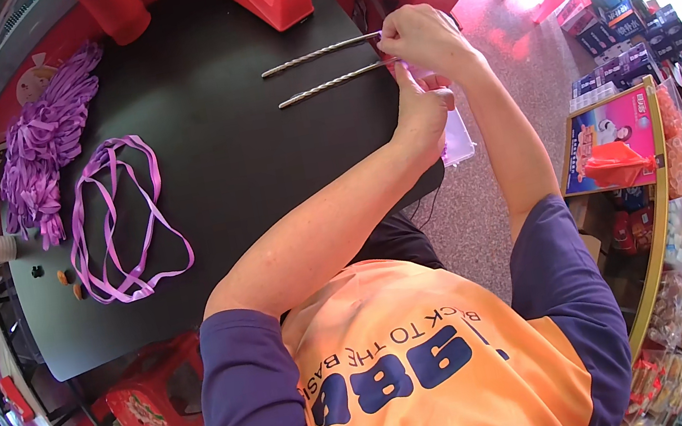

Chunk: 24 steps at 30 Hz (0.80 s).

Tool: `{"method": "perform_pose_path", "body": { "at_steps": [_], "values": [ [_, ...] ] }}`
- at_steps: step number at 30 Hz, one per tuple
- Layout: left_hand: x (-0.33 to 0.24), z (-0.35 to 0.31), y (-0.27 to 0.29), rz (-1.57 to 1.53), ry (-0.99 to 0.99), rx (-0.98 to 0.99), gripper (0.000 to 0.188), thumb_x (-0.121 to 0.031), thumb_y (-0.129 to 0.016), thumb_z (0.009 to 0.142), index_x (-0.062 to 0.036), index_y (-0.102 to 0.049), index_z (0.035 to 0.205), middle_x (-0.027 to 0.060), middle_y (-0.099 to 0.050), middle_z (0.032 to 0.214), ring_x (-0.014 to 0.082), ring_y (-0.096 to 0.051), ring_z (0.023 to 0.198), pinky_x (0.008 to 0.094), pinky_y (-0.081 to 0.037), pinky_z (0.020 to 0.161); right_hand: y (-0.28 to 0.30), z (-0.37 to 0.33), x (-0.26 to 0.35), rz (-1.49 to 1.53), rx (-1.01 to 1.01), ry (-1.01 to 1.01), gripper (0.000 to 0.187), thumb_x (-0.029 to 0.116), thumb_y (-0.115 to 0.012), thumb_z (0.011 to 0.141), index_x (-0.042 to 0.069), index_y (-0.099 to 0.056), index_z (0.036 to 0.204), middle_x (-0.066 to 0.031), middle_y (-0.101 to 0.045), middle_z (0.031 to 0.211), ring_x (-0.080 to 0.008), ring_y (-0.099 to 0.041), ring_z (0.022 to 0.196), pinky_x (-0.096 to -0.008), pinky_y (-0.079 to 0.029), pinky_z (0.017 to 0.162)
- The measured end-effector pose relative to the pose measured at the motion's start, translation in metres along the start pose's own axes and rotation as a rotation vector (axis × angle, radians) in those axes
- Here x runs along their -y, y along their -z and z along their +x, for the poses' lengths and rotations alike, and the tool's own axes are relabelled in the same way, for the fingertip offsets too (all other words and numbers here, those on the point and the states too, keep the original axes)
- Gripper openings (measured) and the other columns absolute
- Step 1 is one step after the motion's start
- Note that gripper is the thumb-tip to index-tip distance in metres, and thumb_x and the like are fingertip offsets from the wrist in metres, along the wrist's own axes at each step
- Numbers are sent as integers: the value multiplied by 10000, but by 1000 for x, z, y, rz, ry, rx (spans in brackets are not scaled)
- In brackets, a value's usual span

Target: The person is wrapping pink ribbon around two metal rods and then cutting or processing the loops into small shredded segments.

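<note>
Holding fingers curled narrow, the right hand [423,41] sits just beyond the left hand [424,112]; what they grip, can't tell! Two twisted metal rods [322,54] point leftward from them, long axes nearly parallel, looped purple ribbon [153,169] farther left.

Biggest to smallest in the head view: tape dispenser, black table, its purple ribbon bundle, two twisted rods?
Black table
Purple ribbon bundle
Red tape dispenser
Two twisted metal rods, too alike to rank apart
</note>
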<state>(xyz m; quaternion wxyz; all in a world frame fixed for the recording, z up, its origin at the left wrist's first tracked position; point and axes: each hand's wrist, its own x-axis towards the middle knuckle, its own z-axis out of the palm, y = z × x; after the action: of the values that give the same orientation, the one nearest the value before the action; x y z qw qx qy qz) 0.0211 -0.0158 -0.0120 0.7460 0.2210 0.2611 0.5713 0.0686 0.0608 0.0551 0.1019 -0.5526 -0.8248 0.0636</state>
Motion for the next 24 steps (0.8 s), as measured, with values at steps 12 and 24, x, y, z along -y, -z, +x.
{"method": "perform_pose_path", "body": {
  "at_steps": [12,24],
  "values": [
    [-1,-2,0,-46,30,-30,862,164,-486,637,-94,-150,1388,97,-481,974,156,-477,807,274,-409,655,-13,-8,-42,318,35,-131,242,227,-643,783,8,-700,871,-121,-658,679,-189,-618,623,-347,-480,639],
    [-3,-4,0,-80,47,-45,946,172,-479,639,-130,-74,1440,85,-521,968,135,-480,780,238,-379,648,-23,-9,-39,481,78,-239,298,269,-625,849,-18,-693,895,-106,-647,841,-156,-593,713,-305,-473,639]
  ]
}}
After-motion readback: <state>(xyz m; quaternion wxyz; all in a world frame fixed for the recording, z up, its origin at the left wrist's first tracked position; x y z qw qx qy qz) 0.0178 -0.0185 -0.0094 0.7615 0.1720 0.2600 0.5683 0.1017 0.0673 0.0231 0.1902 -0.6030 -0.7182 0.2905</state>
